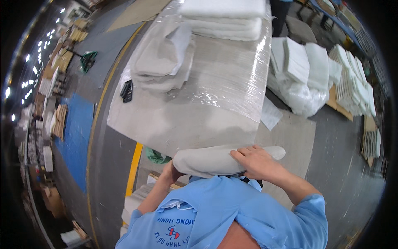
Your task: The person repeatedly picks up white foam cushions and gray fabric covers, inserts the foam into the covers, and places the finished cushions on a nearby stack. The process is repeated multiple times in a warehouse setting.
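Progress (est.): visible face of fabric-covered cushion (207, 160) looked fully covered; closure n/v. Loose fabric covers (155, 58) and white padding sheets (224, 27) lay on film-wrapped counter (199, 126), apparently yet to be handled. Cushion was betw. both hands at counter's near edge: pale grey, long, rounded ends, slight creasing. R hand (258, 162): fingers slightly spread over top edge. L hand (170, 171): at left end, fingers mostly hidden; couldn't tell if pinching.
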A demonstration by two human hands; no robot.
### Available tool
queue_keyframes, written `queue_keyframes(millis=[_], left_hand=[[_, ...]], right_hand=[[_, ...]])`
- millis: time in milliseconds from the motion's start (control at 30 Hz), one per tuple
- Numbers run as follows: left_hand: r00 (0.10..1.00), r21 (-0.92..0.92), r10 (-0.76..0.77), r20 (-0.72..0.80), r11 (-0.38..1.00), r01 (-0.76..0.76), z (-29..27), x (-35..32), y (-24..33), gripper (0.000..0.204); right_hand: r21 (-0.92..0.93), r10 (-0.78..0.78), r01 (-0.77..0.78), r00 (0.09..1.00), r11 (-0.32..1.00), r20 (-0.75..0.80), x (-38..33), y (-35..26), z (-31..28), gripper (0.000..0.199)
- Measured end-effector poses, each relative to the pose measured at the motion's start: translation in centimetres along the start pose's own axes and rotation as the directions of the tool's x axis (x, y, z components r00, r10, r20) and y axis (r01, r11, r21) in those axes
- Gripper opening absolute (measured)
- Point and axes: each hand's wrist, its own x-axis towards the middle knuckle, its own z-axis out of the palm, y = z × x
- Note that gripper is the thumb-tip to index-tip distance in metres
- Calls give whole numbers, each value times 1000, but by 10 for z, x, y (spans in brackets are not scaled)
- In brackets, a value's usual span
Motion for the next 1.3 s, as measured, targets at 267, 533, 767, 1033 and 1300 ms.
queue_keyframes(millis=[267,533,767,1033,1300], left_hand=[[938,-129,346,-5,930,-343,41,-4,2,70],[843,-5,523,127,850,-527,184,28,104,83],[734,236,9,679,944,-229,199,61,151,79],[713,378,-236,660,925,-44,212,77,77,74],[664,557,-384,641,829,-58,265,109,43,71]], right_hand=[[286,249,-167,927,944,-281,5,-5,-23,59],[656,493,85,590,750,-640,10,-37,11,63],[791,399,455,691,408,-603,35,-77,31,53],[834,455,383,707,398,-542,-5,-64,87,34],[816,507,499,643,291,-574,-26,-26,169,29]])
